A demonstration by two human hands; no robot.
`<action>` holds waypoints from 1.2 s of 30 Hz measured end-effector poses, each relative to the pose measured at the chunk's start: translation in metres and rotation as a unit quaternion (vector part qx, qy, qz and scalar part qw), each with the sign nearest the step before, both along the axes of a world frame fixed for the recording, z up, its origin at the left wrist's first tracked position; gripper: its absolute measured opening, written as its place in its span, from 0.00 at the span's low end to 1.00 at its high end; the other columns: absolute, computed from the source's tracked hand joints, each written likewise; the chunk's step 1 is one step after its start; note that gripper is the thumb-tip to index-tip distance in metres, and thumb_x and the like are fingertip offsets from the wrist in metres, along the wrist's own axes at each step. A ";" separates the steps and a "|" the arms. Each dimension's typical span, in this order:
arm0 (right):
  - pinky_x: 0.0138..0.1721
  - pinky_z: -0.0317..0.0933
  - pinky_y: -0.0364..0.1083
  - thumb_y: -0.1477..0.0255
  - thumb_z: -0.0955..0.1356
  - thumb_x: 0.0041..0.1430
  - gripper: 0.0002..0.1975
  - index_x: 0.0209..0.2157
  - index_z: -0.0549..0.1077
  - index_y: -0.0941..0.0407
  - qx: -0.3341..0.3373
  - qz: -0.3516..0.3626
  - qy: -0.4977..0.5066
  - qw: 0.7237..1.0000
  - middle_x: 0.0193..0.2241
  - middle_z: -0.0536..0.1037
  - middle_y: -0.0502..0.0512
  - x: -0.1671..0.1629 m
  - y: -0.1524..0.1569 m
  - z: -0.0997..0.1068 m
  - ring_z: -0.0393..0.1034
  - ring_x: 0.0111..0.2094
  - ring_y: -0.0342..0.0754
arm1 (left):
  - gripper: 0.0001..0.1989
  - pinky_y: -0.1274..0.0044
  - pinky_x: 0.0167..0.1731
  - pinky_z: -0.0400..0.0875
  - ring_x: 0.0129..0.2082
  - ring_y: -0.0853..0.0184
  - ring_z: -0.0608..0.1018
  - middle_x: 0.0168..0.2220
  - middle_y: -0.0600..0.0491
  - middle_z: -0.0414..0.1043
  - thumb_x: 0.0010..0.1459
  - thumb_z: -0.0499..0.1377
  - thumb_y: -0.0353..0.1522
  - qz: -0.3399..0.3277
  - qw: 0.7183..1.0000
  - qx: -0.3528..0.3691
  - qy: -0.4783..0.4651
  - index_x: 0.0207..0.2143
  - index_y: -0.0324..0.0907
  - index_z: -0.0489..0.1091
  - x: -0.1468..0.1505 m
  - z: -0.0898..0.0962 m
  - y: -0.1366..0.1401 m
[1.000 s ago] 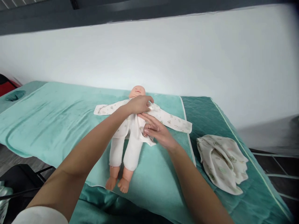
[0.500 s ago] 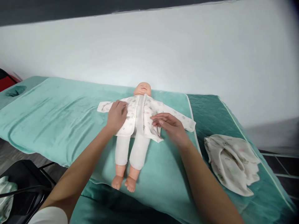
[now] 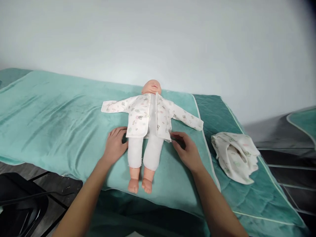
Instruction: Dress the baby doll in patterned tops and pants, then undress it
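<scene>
Now the doll [image 3: 153, 115]: face-up on the pale green blanket [image 3: 69, 118], probably light, soft-bodied; support head and torso.
Jacket [image 3: 138, 118]: on the doll, front open, likely thin, easily creased; best held by its front edges.
Left hand [image 3: 115, 144]: curved beside the jacket; can't tell its grip.
Right hand [image 3: 188, 152]: fingertips at the opposite side, grip likewise unclear.

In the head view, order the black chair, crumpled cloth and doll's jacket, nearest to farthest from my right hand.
1. Doll's jacket: hem beside your right hand.
2. Crumpled cloth: off to the right.
3. Black chair: far lower left.
</scene>
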State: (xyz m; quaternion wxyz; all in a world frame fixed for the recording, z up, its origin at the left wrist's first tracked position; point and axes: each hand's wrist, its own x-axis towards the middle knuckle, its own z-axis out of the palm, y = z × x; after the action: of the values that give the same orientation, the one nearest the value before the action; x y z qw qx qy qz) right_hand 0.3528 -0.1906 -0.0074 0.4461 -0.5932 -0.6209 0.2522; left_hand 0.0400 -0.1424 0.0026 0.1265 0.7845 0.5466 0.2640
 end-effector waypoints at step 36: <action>0.56 0.67 0.57 0.61 0.71 0.58 0.12 0.41 0.74 0.52 -0.023 -0.082 0.396 0.914 0.46 0.78 0.57 0.006 0.019 -0.001 0.73 0.50 0.54 | 0.14 0.71 0.56 0.69 0.52 0.63 0.77 0.51 0.48 0.76 0.60 0.62 0.36 0.088 0.841 -0.143 -0.515 0.47 0.43 0.72 0.025 0.000 -0.004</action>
State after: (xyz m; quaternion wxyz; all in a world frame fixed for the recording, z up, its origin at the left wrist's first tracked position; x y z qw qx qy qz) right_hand 0.3589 -0.1711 -0.0079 0.6605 -0.5038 -0.3364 0.4436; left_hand 0.0650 -0.1466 0.0026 0.4768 0.4570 0.5013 0.5590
